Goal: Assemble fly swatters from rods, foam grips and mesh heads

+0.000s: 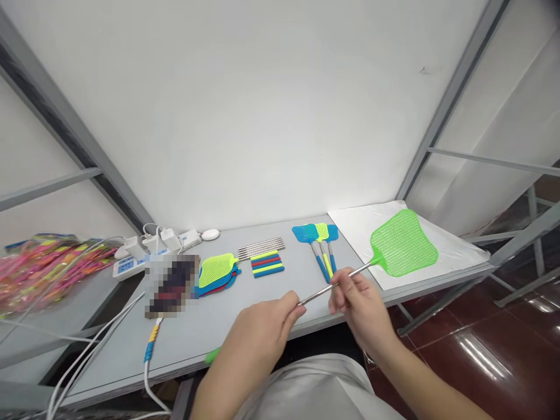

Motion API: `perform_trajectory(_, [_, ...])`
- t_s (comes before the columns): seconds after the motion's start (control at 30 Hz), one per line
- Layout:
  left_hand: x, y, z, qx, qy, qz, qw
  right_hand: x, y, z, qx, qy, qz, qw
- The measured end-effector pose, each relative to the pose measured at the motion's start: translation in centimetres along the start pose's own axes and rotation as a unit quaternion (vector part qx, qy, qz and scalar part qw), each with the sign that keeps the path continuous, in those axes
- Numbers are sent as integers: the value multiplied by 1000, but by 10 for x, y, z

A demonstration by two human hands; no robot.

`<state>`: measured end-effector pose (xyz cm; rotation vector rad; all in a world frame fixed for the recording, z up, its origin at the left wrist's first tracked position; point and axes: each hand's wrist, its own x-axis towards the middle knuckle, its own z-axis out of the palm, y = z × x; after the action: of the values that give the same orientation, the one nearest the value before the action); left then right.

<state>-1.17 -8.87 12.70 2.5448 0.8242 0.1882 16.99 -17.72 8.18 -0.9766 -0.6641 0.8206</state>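
Note:
I hold a green fly swatter (403, 242) over the grey table (219, 326). Its thin metal rod (326, 287) runs from the mesh head down-left to my hands. My left hand (262, 329) is closed round the lower end of the rod, and a green handle tip (213, 354) sticks out below it. My right hand (356, 297) pinches the rod further up, fingers closed on it. The green head hovers above a white plastic sheet (450, 248) at the table's right end.
On the table lie three assembled swatters (318, 239), a stack of mesh heads (219, 273), coloured grips (266, 263) and metal rods (261, 247). A power strip with chargers (153, 248) and cables sit at the left, beside a pink-orange pile (44, 265). Metal frame posts flank the table.

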Motion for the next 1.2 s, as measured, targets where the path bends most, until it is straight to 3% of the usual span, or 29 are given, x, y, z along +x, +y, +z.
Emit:
perform_trajectory(0.1, [-10, -16, -6, 7, 1, -36, 999, 8, -10, -16, 34, 63, -18, 997])
perform_trajectory(0.27, [-23, -31, 0, 31, 42, -37, 998, 11, -8, -25, 49, 75, -26, 996])
perform_trajectory(0.4, [-22, -31, 3, 83, 131, -12, 988, 4, 5, -15, 44, 12, 5, 999])
perform_trajectory(0.53, [-16, -17, 9, 118, 230, 26, 966, -3, 18, 0, 22, -73, 45, 996])
perform_trajectory(0.63, [-15, -8, 26, 71, 353, 41, 932, -3, 20, 6, 38, -43, 25, 998])
perform_trajectory(0.7, [-16, -6, 40, -8, 400, 77, 913, -1, 19, 6, 44, -13, 15, 999])
perform_trajectory(0.73, [-15, -7, 48, -55, 389, 106, 913, -1, 18, 7, 48, -5, 14, 999])
perform_trajectory(0.8, [-10, -8, 60, -152, 278, 146, 937, -1, 16, 8, 61, 0, 17, 998])
perform_trajectory(0.87, [-1, -10, 70, -267, 160, 134, 941, -4, 18, 12, 78, -3, 27, 997])
perform_trajectory(0.9, [3, -10, 73, -332, 136, 111, 927, -6, 20, 14, 84, -9, 35, 996])
perform_trajectory(1.0, [15, -12, 80, -486, 140, 32, 862, -10, 31, 18, 75, -43, 58, 995])
perform_trajectory(1.2, [18, -14, 83, -591, 183, -20, 785, -9, 42, 14, -22, -68, 39, 997])
